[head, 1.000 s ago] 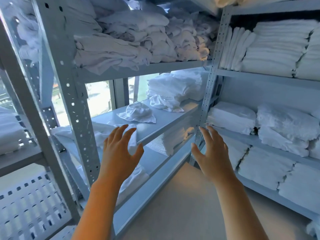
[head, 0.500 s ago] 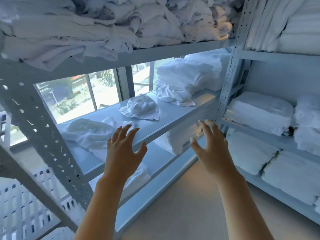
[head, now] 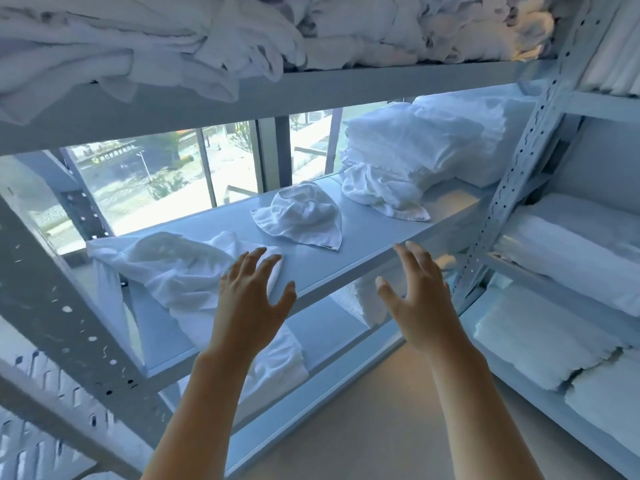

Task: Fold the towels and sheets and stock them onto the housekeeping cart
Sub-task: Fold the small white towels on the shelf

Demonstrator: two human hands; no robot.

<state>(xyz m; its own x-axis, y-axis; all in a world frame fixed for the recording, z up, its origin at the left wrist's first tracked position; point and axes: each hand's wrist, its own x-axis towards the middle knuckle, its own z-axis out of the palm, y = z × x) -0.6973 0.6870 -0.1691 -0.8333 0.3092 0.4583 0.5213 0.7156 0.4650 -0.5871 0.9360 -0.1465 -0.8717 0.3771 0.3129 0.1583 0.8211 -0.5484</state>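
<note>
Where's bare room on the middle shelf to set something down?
Middle shelf: bare front strip between the crumpled towel at left and the small bunched cloth, ahead of both open hands (left hand, right hand). Crowded at right by the folded stack.

just the one view here, a wide-angle head cam, so no second view shares any of the scene. it looks forward and a bit down into a metal shelving rack [head: 346, 268], close up, with the middle shelf about level with the raised hands. the left hand [head: 249, 306] and right hand [head: 422, 303] come up from the bottom edge. the upper shelf fills the top of frame, seen from below. straight lines bow near the edges. a window [head: 156, 174] sits behind the rack.
</note>
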